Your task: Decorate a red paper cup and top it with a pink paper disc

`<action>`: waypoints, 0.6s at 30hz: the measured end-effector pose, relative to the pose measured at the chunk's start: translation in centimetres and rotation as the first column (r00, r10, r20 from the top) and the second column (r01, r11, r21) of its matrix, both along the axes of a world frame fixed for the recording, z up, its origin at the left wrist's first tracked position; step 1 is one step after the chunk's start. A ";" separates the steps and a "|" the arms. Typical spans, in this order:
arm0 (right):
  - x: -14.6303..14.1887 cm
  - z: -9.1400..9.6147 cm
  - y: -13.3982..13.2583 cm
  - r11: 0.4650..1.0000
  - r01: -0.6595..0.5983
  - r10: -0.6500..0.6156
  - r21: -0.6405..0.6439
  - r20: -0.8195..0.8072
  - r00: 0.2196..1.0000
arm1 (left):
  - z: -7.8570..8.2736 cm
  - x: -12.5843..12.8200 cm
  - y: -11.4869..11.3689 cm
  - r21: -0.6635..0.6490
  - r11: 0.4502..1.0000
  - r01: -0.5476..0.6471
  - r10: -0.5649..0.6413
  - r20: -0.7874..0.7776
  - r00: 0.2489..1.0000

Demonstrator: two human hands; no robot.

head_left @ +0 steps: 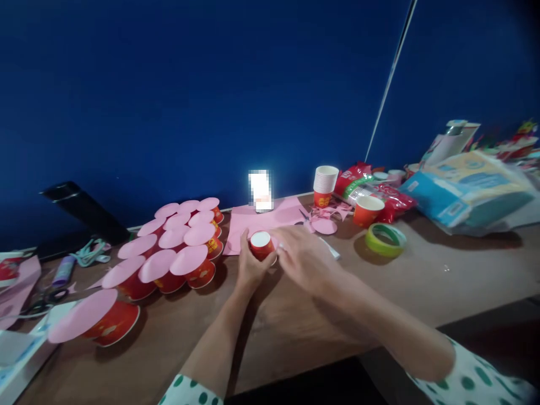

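Observation:
My left hand (252, 269) is wrapped round a small red paper cup (261, 241), whose round white end faces up. Close against the cup's right side, my right hand (301, 256) has its fingers drawn together. It is slightly blurred, and whatever is between its fingertips is too small to make out. Behind both hands lies a pink paper sheet (236, 225). Several red cups (201, 274) stand rim-down in rows to the left, each topped with a pink paper disc (189, 260).
At the back stands a lit phone (260, 191). To the right are stacked cups (325, 183), a single cup (368, 210), green-yellow tape (385, 241), a pink disc (324, 226), scraps and a blue-white package (472, 191). Purple glue stick (64, 271) and scissors (53, 297) lie left.

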State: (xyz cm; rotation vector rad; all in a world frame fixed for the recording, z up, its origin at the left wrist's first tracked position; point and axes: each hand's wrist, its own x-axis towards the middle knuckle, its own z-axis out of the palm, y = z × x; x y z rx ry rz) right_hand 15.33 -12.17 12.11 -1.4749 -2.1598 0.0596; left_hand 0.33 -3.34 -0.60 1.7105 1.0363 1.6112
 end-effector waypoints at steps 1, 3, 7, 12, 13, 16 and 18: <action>1.4 -1.4 1.4 0.989 0.147 -0.145 -0.033 0.064 0.987 | 0.1 0.1 0.0 -0.032 0.999 -0.033 0.032 -0.022 0.999; 4.3 -4.3 3.9 0.938 0.343 -0.325 -0.049 0.222 0.919 | 0.3 0.2 0.1 -0.120 0.988 -0.100 0.087 -0.108 0.990; 9.0 -8.3 6.7 0.869 0.455 -0.349 -0.194 0.413 0.842 | 0.5 0.3 -0.2 -0.142 0.985 -0.100 0.073 -0.185 0.980; 10.0 -7.8 8.4 0.867 0.481 -0.361 -0.128 0.502 0.786 | 0.9 0.2 -1.4 -0.195 0.977 0.092 -0.145 -0.277 0.950; 9.6 -7.4 8.7 0.870 0.482 -0.369 -0.106 0.508 0.778 | 1.0 0.2 -1.7 -0.205 0.969 0.136 -0.194 -0.291 0.937; 7.8 -6.1 9.9 0.909 0.409 -0.325 -0.087 0.467 0.823 | 1.2 0.2 -2.3 -0.244 0.940 0.240 -0.303 -0.271 0.914; 6.2 -5.4 11.1 0.949 0.280 -0.205 -0.148 0.386 0.900 | 1.1 0.2 -2.5 -0.253 0.929 0.270 -0.331 -0.245 0.911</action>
